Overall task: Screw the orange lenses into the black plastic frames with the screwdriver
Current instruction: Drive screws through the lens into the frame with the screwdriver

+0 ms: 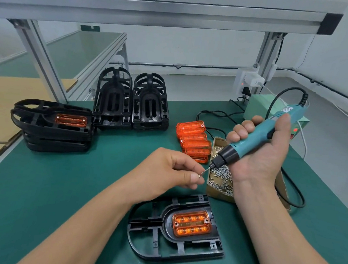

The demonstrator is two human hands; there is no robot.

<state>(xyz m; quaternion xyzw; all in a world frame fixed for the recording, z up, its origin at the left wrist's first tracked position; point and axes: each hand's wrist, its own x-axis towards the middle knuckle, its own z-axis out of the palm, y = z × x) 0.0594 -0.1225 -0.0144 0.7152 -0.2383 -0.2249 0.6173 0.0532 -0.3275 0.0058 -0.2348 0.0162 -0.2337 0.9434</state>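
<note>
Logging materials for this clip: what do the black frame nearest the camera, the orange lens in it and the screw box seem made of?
Black frame: moulded plastic by its thin ribs, semi-matt sheen. Orange lens: translucent glossy plastic, likely; inner ridges show through. Screw box: dull brown cardboard; its screws look like bright metal.

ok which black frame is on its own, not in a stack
The black frame nearest the person, flat on the green mat with an orange lens in it. The others are stacked: a left pile, two back piles.
</note>
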